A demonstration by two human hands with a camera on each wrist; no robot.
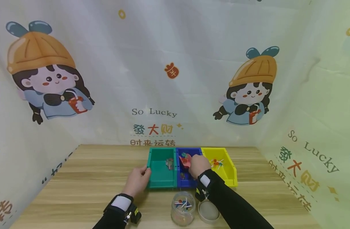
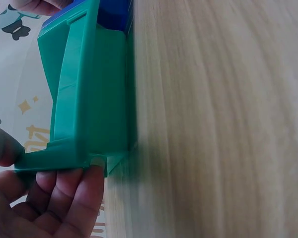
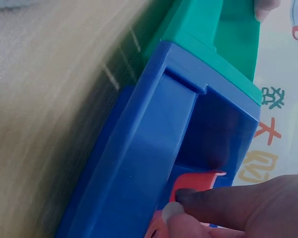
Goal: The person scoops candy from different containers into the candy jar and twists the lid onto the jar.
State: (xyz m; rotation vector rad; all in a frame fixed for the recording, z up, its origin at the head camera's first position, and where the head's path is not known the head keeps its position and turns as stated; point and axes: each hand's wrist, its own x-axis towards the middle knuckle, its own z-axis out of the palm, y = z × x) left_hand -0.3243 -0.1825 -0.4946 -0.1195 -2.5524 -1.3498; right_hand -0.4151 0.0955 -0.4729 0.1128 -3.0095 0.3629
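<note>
My left hand (image 1: 137, 181) grips the left rim of the green bin (image 1: 155, 183), thumb on one side and curled fingers on the other, as the left wrist view shows. Inside that bin lies a small clear, pinkish item (image 1: 169, 163). The blue bin (image 1: 189, 183) stands against it. Over the blue bin, my right hand (image 1: 199, 165) pinches a red scoop (image 3: 193, 182) between thumb and fingers. Small red and green pieces (image 1: 184, 155) show at the scoop in the head view. Another small piece (image 1: 182, 175) lies lower in the blue bin.
At the right, a yellow bin (image 1: 231, 171) holds several small red and orange pieces with white sticks. In front stands a clear jar (image 1: 182, 219) with similar coloured pieces, beside a round lid (image 1: 208, 211). A printed cloth (image 1: 175, 89) hangs behind the wooden table (image 1: 100, 171).
</note>
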